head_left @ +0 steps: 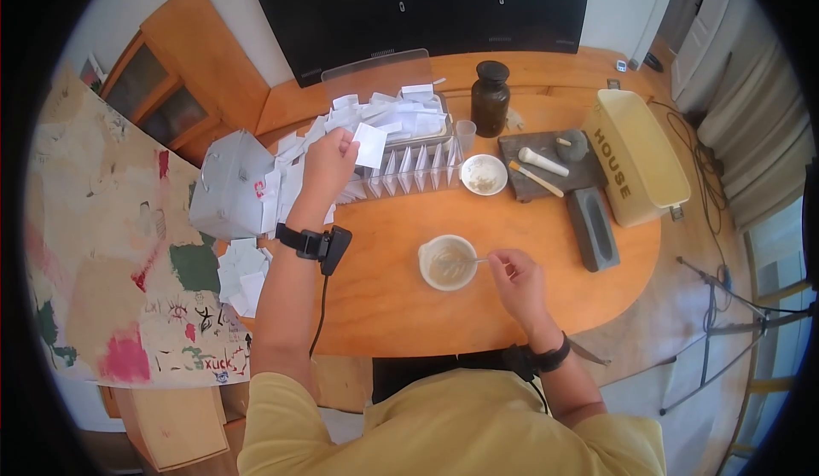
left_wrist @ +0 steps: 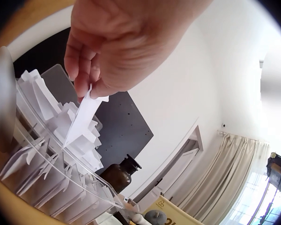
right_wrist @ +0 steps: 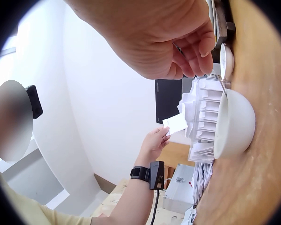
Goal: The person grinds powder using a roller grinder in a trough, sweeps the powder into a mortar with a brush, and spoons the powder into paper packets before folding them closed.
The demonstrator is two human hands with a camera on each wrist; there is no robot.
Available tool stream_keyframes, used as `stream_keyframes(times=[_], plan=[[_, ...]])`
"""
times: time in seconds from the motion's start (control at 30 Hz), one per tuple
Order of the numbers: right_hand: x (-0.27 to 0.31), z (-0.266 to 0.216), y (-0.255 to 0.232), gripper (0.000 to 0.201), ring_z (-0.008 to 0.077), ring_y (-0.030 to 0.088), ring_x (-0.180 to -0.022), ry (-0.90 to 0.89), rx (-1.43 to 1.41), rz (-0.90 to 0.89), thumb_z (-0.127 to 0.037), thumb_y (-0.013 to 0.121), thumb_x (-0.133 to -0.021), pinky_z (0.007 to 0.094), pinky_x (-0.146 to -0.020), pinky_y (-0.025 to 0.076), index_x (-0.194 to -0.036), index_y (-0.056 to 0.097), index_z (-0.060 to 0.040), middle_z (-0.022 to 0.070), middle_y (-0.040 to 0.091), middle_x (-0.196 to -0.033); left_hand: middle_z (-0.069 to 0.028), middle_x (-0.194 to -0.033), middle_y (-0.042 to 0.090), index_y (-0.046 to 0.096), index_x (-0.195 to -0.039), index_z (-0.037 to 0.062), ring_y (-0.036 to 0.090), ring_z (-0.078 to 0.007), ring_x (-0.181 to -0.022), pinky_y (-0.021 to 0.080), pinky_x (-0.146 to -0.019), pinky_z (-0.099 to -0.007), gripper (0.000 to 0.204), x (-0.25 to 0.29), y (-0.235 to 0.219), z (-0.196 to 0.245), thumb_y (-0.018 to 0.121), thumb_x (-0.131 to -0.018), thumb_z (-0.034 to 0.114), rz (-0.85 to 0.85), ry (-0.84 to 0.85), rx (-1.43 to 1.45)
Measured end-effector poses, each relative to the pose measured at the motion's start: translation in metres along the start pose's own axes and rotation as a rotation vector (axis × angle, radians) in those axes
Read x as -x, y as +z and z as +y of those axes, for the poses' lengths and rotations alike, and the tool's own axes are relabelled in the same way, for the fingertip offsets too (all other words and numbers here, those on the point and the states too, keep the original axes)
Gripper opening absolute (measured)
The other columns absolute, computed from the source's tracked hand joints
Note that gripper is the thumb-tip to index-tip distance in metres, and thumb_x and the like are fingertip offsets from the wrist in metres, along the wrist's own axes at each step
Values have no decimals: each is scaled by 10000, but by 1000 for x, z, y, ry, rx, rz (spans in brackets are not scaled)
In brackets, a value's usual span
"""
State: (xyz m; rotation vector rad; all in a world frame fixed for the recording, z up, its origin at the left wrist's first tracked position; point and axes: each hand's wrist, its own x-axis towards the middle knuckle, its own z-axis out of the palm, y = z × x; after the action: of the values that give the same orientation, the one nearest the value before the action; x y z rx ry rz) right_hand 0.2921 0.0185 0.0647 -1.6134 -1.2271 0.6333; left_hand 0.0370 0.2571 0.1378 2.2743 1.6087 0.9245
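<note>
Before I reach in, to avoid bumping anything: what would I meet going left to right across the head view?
Silver metal case, left hand, white paper square, white spouted bowl, right hand, cream HOUSE bin, curtain.

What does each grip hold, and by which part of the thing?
Left grip: white paper, near one edge. Right grip: thin utensil, by its portion outside the white bowl.

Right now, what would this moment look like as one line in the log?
Left fingers: hold white paper | right fingers: hold thin utensil | utensil tip: inside white bowl
</note>
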Motion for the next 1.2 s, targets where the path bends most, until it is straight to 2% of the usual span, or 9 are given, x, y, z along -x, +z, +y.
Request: stream_keyframes(times=[0.2,0.5,0.7,0.8,0.9,1.1,1.2], plan=[[1,4,-5,130,178,571,-567,-7,-6,6,-136,659,-861,285,-531,455,-887,684,-12,113,662,-782,-131,-801,694,656,-888,24,665,-265,-729,518,-674,-345,160,-21,36,0,661,-818,168,-107,-48,174],[5,6,-8,125,187,581,-574,11,-23,5,-133,655,-862,287,-534,466,-887,685,-15,117,660,-774,-132,-756,675,655,-861,24,649,-287,-702,509,-654,-357,156,-19,49,29,663,-803,168,-115,-5,15],[5,6,-8,125,191,590,-579,18,-30,-6,-132,651,-866,288,-535,468,-887,684,-14,119,657,-770,-170,-747,656,629,-813,17,641,-350,-731,508,-655,-406,125,-16,55,41,639,-790,139,-72,37,34],[5,7,-7,125,191,588,-578,15,-47,-5,-132,652,-866,288,-536,468,-887,684,-12,120,655,-765,-203,-740,643,621,-801,10,633,-390,-733,507,-658,-451,114,-11,63,45,619,-780,122,-46,124,-53],[6,7,-9,124,191,587,-577,12,-54,2,-129,654,-865,287,-535,466,-886,684,-10,121,654,-763,-226,-730,635,618,-782,-9,628,-410,-714,506,-659,-479,125,-3,66,56,612,-761,114,-48,49,-92],[6,12,-10,120,193,588,-581,23,-68,5,-120,655,-863,287,-536,467,-884,685,-6,127,652,-762,-235,-726,637,632,-749,-29,636,-405,-716,518,-674,-472,133,0,69,65,620,-724,101,12,66,-137],[6,10,-10,120,193,586,-581,19,-64,7,-120,655,-863,287,-537,467,-884,685,-6,126,652,-761,-213,-708,638,638,-722,4,633,-379,-689,509,-640,-435,100,-7,73,59,636,-707,103,7,121,-154]])
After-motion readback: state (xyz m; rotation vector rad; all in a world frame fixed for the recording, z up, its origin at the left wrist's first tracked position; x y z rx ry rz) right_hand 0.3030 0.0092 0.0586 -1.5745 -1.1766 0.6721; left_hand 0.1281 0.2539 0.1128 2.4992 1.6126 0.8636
